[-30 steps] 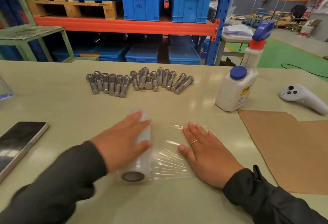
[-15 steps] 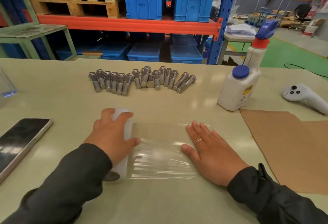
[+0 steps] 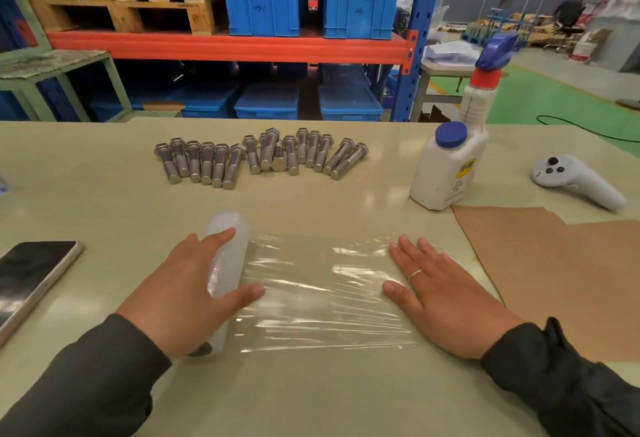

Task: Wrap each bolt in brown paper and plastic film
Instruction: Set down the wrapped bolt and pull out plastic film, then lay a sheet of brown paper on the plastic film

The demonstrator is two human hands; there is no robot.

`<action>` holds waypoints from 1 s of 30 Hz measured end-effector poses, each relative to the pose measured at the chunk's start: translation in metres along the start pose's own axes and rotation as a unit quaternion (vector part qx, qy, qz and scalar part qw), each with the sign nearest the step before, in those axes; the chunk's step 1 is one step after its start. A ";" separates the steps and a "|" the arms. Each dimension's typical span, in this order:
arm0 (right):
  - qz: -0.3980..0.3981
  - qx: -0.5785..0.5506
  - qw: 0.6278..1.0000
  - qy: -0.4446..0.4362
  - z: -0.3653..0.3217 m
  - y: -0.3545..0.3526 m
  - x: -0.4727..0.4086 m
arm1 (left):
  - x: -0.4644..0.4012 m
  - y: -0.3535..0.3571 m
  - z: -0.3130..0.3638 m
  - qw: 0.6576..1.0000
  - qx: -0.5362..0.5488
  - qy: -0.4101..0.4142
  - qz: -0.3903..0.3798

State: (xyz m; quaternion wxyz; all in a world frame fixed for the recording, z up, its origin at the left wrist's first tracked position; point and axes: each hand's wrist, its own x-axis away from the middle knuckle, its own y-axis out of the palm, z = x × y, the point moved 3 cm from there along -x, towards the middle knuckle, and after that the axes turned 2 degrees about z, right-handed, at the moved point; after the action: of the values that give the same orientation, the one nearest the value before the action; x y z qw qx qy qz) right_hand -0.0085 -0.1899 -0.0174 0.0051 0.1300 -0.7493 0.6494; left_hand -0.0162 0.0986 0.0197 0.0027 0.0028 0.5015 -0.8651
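Warehouse shelving with blue crates stands behind the pale desk (image 3: 104,201), where the bolts (image 3: 259,156) lie in a row at the far side, all bare. Since a second ago the left hand (image 3: 187,294) has rolled the plastic film roll (image 3: 227,263) further to the left, so the flat stretch of film (image 3: 322,291) is now much longer. Its grip is loose — fingers laid over the roll, thumb at its side. The right hand (image 3: 446,301) lies flat with straight fingers, pinning the free end. The brown paper (image 3: 561,274) waits just beside it, unused. I judge enough film is out — cutting it comes next.
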 end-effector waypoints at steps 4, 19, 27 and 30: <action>0.001 -0.004 1.000 0.000 -0.001 0.000 0.000 | 0.004 -0.004 -0.011 0.992 0.106 -0.033 0.052; 0.159 -0.146 0.972 0.089 0.054 -0.039 0.009 | 0.001 0.002 -0.035 0.975 0.202 0.008 0.096; 0.059 -0.045 0.968 0.241 0.090 -0.015 0.008 | 0.003 -0.001 -0.029 0.974 0.212 -0.011 0.084; 0.059 -0.057 0.968 0.237 0.085 -0.021 0.008 | 0.005 -0.002 -0.026 0.974 0.213 -0.001 0.083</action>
State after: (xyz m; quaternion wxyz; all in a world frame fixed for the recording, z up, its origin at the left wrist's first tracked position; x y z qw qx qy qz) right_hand 0.0021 -0.2766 -0.0094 0.1516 -0.0728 -0.7688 0.6169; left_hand -0.0213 0.1225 0.0087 0.0747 0.0442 0.3039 -0.9487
